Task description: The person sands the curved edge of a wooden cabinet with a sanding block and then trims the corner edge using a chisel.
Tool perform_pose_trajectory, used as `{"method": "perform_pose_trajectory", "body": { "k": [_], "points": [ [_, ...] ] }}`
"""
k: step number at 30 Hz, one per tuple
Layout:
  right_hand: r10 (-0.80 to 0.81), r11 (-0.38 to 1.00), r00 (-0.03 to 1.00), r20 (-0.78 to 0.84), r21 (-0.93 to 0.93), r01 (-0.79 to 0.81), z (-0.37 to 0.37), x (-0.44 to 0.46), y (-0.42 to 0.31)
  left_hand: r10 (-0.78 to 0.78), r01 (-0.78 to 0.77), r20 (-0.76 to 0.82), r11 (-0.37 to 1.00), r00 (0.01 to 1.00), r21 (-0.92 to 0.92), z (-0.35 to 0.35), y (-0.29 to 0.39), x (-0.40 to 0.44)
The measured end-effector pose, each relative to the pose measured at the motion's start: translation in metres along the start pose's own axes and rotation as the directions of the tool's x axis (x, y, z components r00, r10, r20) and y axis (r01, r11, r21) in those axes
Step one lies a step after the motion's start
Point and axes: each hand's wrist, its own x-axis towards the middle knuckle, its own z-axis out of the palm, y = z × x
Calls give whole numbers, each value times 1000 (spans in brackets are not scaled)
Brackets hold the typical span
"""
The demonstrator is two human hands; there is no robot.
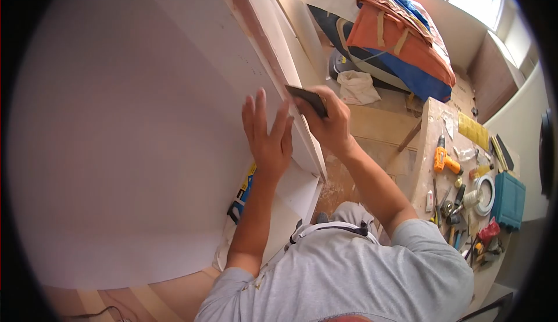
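Observation:
My right hand [330,118] is closed around a dark flat piece [308,99], whose edge lies at the pinkish-white edge strip [264,43] of a large pale panel [128,136]. To the left of it, my left hand [268,139] is raised over the panel's face with fingers spread, holding nothing. Whether its fingertips touch the panel is unclear. Below the left hand, a blue and yellow item [244,189] lies partly hidden behind the forearm.
On the right, a workbench [427,142] bears an orange drill [444,158], a teal case [508,201], a white ring-shaped roll [484,195] and several hand tools. Orange and blue bags [401,37] are piled at the back, near a white sack [357,87].

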Motion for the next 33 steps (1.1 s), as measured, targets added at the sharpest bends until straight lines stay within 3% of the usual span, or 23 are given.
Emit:
{"method": "perform_pose_trajectory", "body": {
  "k": [4,6,9,12,17,19,20,22,24,28,31,33],
  "points": [
    [-188,981,982,30,57,186,19,58,15,18,-12,-66,997,998,78,30,-22,41],
    [-154,985,987,48,86,150,19,56,27,77,-70,-42,986,996,149,41,-28,44],
    [-248,965,966,79,110,239,14,46,45,12,-2,-68,989,998,145,64,-39,16],
    [-131,973,970,203,213,87,8,27,65,-3,8,-29,986,1000,166,74,-39,-10],
    [15,926,968,249,361,-107,6,17,82,-107,110,-40,990,993,91,78,-33,-19],
    [-180,969,936,303,217,116,1,19,85,-111,114,-43,989,993,89,75,-31,-18],
    [-177,968,935,308,229,108,-1,22,84,-114,116,-32,990,993,80,72,-29,-17],
    [-341,938,895,288,173,302,-5,32,80,-118,119,-17,990,993,80,70,-25,-11],
    [-360,931,892,272,161,327,-3,35,76,-216,209,-130,975,968,-70,72,-18,-6],
    [-388,921,892,231,135,365,-1,32,82,-198,196,-103,980,975,-32,75,-9,7],
    [-380,924,885,270,151,351,-4,13,95,-261,256,-65,964,963,-73,85,-6,-11],
    [-359,932,875,324,180,316,-9,-9,110,-321,321,-33,947,947,0,95,-10,-39]
  ]
}}
